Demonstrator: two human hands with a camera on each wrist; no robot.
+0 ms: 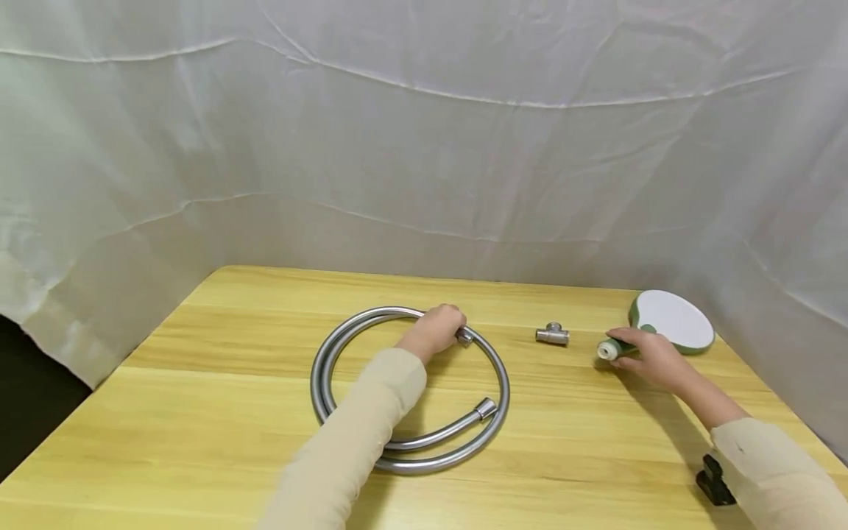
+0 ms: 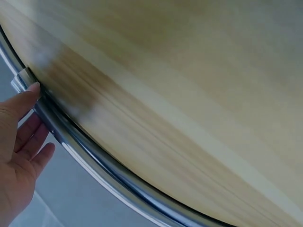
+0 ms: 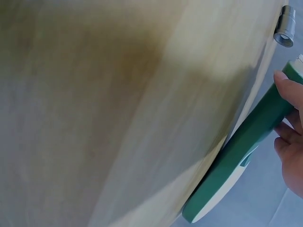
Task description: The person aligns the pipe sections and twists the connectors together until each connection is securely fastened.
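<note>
A coiled silver shower hose (image 1: 505, 383) lies on the wooden table, left of the right hand. My left hand (image 1: 436, 329) pinches the hose close to one metal end nut (image 1: 465, 337); in the left wrist view the thumb (image 2: 29, 94) presses beside that nut. The hose's other end nut (image 1: 486, 408) rests inside the near part of the coil. At the right, my right hand (image 1: 656, 362) grips the green handle of a white-faced shower head (image 1: 676, 316). The handle's white threaded end (image 1: 606, 350) points left, and the right wrist view shows the green back (image 3: 236, 142).
A small chrome tee fitting (image 1: 553, 335) lies between the hose and the shower head. Pale cloth (image 1: 424, 162) hangs behind the table (image 1: 218, 412) and at its sides. A black clip-like object (image 1: 714, 482) is beneath the right sleeve.
</note>
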